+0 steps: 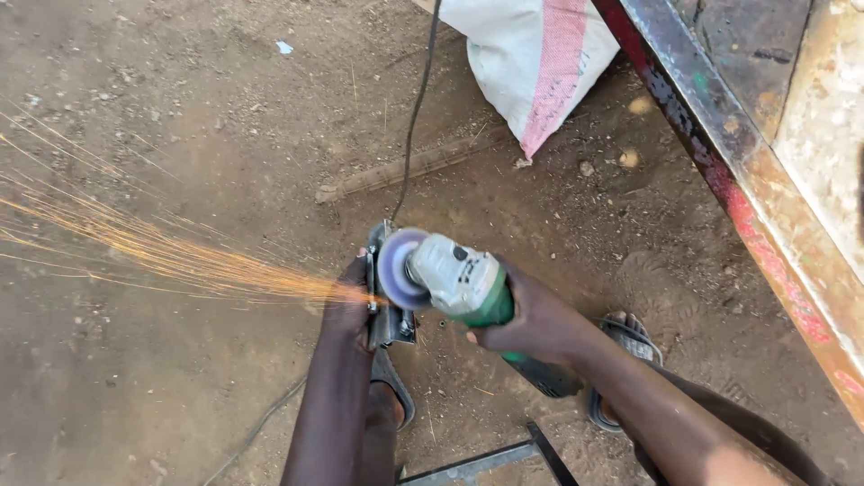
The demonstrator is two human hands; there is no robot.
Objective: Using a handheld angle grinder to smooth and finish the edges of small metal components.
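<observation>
A white woven sack with a pink stripe lies on the dirt ground at the top. A rusty metal frame, streaked with red paint, runs down the right edge. A ribbed steel bar rests on the dirt below the sack. A dark angle-iron piece lies at the bottom.

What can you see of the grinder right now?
The grinder has a pale grey gear head, green body and dark rear handle, lying roughly level above the dirt. Its disc is blurred with spin against a metal piece, throwing orange sparks leftward. The right hand grips the body.
</observation>
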